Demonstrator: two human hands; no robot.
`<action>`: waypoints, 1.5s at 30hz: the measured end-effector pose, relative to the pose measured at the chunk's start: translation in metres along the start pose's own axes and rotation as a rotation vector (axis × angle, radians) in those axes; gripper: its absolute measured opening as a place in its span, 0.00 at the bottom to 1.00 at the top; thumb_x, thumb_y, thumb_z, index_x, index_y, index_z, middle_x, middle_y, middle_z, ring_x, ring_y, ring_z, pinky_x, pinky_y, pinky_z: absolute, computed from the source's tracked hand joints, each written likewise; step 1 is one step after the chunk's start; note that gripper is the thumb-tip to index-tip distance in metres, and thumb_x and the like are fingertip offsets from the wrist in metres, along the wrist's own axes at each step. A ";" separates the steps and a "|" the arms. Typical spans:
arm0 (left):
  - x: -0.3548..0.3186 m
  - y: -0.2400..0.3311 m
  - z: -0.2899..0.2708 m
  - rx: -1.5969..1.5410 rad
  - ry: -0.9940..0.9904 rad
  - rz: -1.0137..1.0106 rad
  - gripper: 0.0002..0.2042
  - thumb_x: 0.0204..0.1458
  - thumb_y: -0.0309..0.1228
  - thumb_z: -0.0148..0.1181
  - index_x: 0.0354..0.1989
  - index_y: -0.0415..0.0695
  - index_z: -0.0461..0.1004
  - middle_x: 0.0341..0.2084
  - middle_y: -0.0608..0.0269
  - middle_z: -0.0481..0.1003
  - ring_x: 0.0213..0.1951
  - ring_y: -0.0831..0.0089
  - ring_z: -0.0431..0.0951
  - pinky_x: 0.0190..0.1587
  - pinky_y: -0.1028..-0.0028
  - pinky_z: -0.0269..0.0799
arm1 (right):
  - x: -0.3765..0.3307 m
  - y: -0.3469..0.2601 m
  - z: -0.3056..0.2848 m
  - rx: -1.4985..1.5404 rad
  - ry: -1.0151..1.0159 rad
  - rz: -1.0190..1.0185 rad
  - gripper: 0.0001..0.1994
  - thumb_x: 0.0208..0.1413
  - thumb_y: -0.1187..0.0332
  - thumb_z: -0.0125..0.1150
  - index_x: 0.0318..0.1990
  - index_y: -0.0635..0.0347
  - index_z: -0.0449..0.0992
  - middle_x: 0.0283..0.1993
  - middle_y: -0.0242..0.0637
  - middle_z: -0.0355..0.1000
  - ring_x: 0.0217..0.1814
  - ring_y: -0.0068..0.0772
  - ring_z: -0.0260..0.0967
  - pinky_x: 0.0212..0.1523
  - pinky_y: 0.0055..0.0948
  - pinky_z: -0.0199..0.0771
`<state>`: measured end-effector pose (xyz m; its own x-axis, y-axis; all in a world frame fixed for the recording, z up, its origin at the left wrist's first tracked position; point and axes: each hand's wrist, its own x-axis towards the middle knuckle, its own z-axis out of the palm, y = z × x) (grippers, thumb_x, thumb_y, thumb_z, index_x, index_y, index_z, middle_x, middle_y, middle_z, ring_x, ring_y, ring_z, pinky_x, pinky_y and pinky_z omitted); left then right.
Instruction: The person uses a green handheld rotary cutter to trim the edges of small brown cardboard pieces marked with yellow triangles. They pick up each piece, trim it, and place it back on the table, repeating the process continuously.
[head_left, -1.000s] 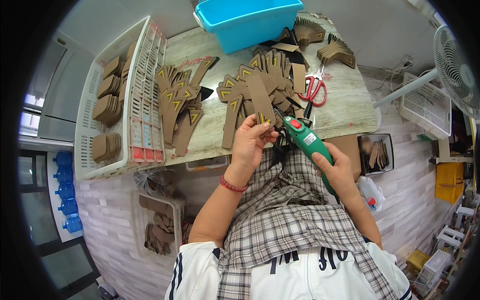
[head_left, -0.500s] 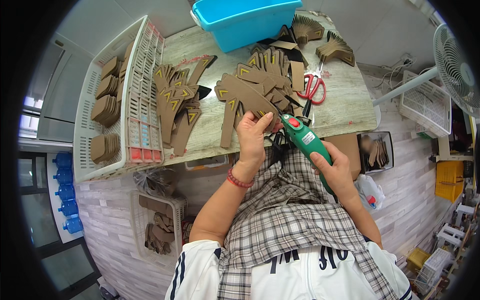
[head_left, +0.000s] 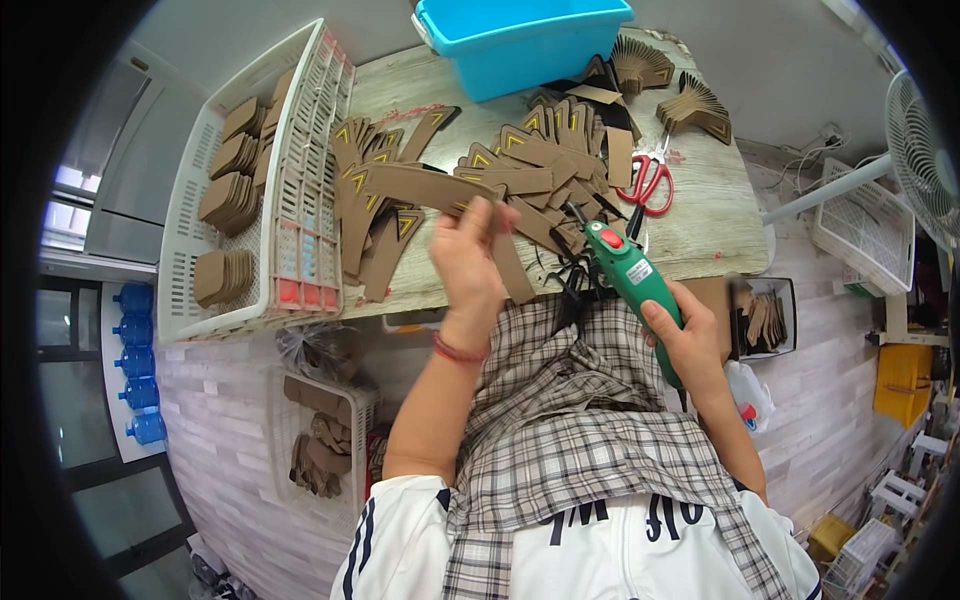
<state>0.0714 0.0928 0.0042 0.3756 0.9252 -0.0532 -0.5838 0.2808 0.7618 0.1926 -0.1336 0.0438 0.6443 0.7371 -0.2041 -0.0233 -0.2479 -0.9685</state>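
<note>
My left hand [head_left: 470,255], slightly blurred, pinches a long brown strip [head_left: 415,185] that reaches left over the table. The strip's far end overlaps a pile of brown pieces [head_left: 380,250] with yellow chevron marks. Wrapped round the green body of cordless electric scissors [head_left: 630,268], my right hand [head_left: 690,330] keeps their tip up and to the left, apart from the strip. Another heap of brown marked pieces [head_left: 550,150] lies beyond, mixed with black scraps. Red-handled scissors [head_left: 650,190] rest to its right.
A white basket [head_left: 310,180] with stacked brown pieces stands left on the table [head_left: 700,235]. At the back are a blue bin [head_left: 530,50] and fanned stacks [head_left: 695,108]. A white fan [head_left: 908,130] is at right. Below, another basket [head_left: 360,400] and a box [head_left: 790,315] hold pieces.
My left hand has carried the strip left, away from the electric scissors' tip, toward the left pile. My right hand still holds the electric scissors. The whole view has shifted slightly.
</note>
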 end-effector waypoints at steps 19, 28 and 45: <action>0.054 -0.041 -0.077 1.309 0.071 0.371 0.08 0.43 0.26 0.66 0.31 0.41 0.74 0.27 0.64 0.69 0.31 0.69 0.70 0.38 0.70 0.69 | 0.001 0.010 0.005 -0.057 -0.014 0.011 0.19 0.55 0.61 0.64 0.49 0.64 0.74 0.26 0.29 0.70 0.22 0.16 0.65 0.24 0.20 0.67; 0.025 -0.047 -0.075 1.458 -0.057 0.427 0.24 0.42 0.28 0.67 0.50 0.38 0.69 0.34 0.58 0.69 0.38 0.63 0.69 0.45 0.67 0.67 | 0.001 0.008 0.004 -0.091 -0.017 0.024 0.19 0.55 0.59 0.64 0.48 0.63 0.75 0.25 0.29 0.70 0.24 0.16 0.65 0.26 0.21 0.67; -0.004 -0.006 0.019 0.006 -0.072 -0.114 0.07 0.56 0.23 0.57 0.41 0.35 0.75 0.33 0.62 0.78 0.32 0.80 0.76 0.37 0.80 0.72 | -0.002 -0.003 0.008 -0.021 -0.020 -0.025 0.19 0.56 0.61 0.64 0.49 0.64 0.74 0.26 0.29 0.70 0.24 0.16 0.64 0.26 0.20 0.66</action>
<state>0.0871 0.0822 0.0123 0.4900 0.8667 -0.0938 -0.5299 0.3815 0.7574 0.1851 -0.1293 0.0455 0.6291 0.7555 -0.1831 0.0090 -0.2426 -0.9701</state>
